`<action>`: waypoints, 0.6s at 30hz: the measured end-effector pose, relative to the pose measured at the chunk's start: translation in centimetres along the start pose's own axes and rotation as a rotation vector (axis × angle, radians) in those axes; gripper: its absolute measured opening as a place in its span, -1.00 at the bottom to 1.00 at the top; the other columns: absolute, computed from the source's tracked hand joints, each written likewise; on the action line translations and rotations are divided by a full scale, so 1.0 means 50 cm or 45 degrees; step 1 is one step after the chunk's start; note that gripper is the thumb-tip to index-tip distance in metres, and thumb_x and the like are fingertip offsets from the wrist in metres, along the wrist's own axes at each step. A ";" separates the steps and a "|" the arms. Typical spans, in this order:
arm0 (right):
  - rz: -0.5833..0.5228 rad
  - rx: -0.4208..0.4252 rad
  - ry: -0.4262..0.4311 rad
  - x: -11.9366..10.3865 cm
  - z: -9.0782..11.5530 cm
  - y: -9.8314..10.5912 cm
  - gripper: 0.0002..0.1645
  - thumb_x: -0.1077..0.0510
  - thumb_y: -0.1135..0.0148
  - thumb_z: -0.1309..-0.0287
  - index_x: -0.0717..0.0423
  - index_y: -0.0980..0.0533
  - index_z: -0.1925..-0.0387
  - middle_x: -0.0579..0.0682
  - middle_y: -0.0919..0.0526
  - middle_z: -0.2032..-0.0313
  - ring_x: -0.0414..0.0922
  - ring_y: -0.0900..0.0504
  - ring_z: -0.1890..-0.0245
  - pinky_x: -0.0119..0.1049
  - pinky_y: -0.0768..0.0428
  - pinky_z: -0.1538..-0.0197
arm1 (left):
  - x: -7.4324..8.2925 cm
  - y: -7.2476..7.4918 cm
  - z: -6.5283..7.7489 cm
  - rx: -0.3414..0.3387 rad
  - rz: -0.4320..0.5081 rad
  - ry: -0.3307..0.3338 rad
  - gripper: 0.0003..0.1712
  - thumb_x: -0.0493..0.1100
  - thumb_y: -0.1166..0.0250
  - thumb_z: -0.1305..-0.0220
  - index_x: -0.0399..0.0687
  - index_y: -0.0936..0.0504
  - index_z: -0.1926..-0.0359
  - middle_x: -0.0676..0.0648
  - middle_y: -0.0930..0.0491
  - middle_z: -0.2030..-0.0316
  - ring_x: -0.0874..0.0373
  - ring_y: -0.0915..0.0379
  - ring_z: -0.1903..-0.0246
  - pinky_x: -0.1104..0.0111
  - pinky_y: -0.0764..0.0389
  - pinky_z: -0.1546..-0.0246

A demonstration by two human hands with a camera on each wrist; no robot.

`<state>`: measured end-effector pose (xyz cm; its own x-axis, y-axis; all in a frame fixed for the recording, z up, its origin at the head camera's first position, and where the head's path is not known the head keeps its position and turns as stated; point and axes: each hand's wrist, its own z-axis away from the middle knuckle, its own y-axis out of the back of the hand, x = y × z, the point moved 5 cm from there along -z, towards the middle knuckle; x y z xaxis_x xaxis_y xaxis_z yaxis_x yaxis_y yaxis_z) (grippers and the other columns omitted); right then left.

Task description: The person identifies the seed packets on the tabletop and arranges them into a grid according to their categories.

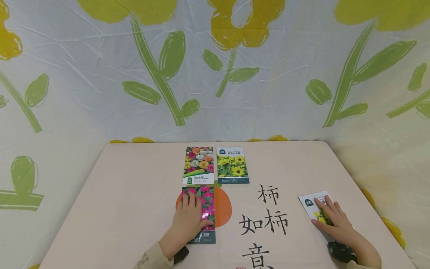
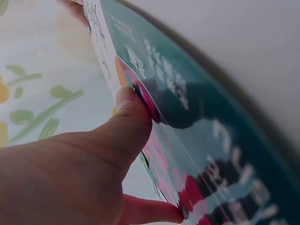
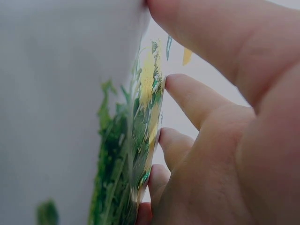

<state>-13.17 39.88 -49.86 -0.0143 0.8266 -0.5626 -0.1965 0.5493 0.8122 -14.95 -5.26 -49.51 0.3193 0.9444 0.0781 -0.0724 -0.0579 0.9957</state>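
My left hand [image 1: 187,215] rests on a seed packet with pink flowers [image 1: 209,209] and a dark green lower band. In the left wrist view, the thumb and a fingertip touch the front of this packet [image 2: 187,136]. On the right side of the table, my right hand [image 1: 336,220] lies across a white seed packet with yellow flowers [image 1: 307,203], which is tilted. Its fingertips touch the face of that packet [image 3: 145,112] in the right wrist view, and the thumb is by its left edge. The hand covers much of the packet's picture.
Behind the left hand lie two more packets side by side, one with multicoloured flowers [image 1: 199,164] and one with yellow sunflowers [image 1: 232,166]. The pale tablecloth [image 1: 134,201] bears black characters and an orange print. A flower-patterned curtain [image 1: 268,104] hangs behind the table.
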 end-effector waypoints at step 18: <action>-0.019 0.017 0.025 0.008 0.002 -0.002 -0.07 -0.05 -0.23 -0.26 0.29 -0.07 -0.47 0.55 0.32 -0.44 0.57 0.49 -0.37 0.62 0.42 -0.13 | 0.002 0.011 -0.005 0.012 -0.031 -0.035 0.09 0.55 -0.30 0.02 -0.28 -0.47 -0.20 -0.32 -0.41 -0.14 -0.19 -0.31 -0.11 0.03 -0.48 -0.18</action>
<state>-13.05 40.16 -50.13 -0.0304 0.8157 -0.5777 -0.1838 0.5635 0.8054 -15.18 -5.13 -48.95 0.3464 0.9364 0.0554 -0.0552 -0.0386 0.9977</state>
